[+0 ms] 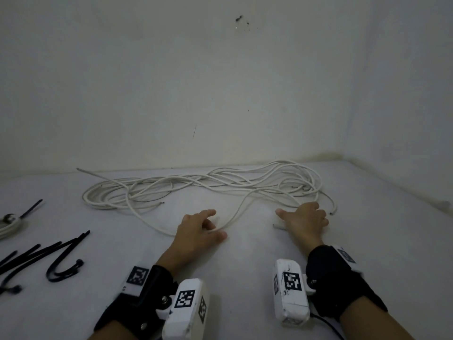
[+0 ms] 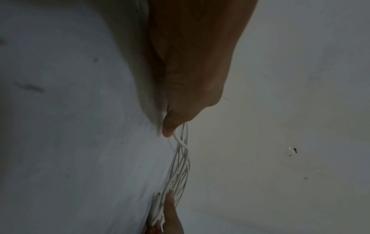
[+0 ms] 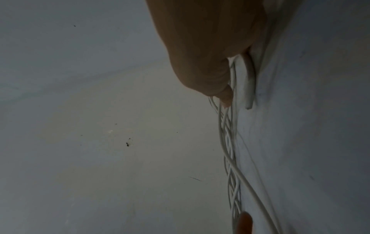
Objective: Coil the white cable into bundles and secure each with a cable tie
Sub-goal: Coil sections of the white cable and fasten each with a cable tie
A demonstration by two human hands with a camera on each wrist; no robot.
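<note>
White desk (image 1: 245, 266) under loose cable (image 1: 196, 185). Left hand (image 1: 196, 231) pinches a strand; right hand (image 1: 304, 220) presses spread on a cut end. Draw even loops without kinks; ties (image 1: 56, 253) wait left.

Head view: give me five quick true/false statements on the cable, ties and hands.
1. The white cable lies loose and uncoiled on the table. True.
2. The black ties lie at the right of the table. False: they lie at the left, near the table's edge.
3. The left hand is on a strand of the cable. True.
4. The right hand is lifted high off the table. False: it is down on the table, at a cable end.
5. A tie is already round the loose cable. False: none shows on it.
</note>
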